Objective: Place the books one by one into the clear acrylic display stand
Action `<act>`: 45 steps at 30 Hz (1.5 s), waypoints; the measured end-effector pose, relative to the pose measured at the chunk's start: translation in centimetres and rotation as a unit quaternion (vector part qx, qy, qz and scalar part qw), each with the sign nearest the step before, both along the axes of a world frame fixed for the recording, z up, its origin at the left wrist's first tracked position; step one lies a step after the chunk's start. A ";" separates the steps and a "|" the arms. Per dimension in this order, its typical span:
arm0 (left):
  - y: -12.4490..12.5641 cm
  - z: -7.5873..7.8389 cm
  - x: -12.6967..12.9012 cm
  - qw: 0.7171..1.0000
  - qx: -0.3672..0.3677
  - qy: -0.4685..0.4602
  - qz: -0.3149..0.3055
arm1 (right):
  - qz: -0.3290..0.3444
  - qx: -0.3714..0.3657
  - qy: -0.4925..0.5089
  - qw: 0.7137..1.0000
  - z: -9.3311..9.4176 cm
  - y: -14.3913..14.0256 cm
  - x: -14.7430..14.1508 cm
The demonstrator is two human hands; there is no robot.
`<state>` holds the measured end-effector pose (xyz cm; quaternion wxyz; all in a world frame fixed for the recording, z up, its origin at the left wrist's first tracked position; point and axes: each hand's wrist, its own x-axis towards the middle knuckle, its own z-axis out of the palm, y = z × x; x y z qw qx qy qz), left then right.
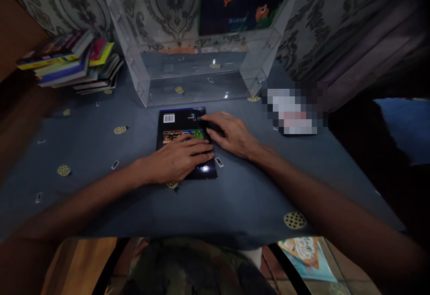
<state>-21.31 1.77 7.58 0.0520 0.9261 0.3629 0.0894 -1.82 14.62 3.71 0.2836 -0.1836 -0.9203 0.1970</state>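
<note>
A dark book (178, 122) lies back cover up on the blue tablecloth (235, 196), a white barcode label at its top left corner. My left hand (179, 158) rests flat on the book's lower half, fingers together and pointing right. My right hand (230, 133) lies on the book's right edge, fingers stretched left across the cover's upper part. Neither hand has lifted the book; it lies flat on the table.
A clear acrylic box (198, 57) stands open just behind the book. A stack of books (72, 62) sits at the back left. A blurred-out object (294, 111) lies to the right. Patterned wallpaper lines the wall. A colourful book (304, 257) lies below the table's front edge.
</note>
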 end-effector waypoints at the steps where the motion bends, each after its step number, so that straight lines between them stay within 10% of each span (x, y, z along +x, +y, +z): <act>1: -0.1 0.0 0.0 1.000 -0.002 -0.004 0.004 | 0.000 0.002 -0.001 1.000 -0.1 0.0 0.0; 45: -9.1 1.0 -6.9 0.996 0.019 -0.080 0.033 | 0.064 0.083 -0.118 0.987 1.9 -8.7 1.4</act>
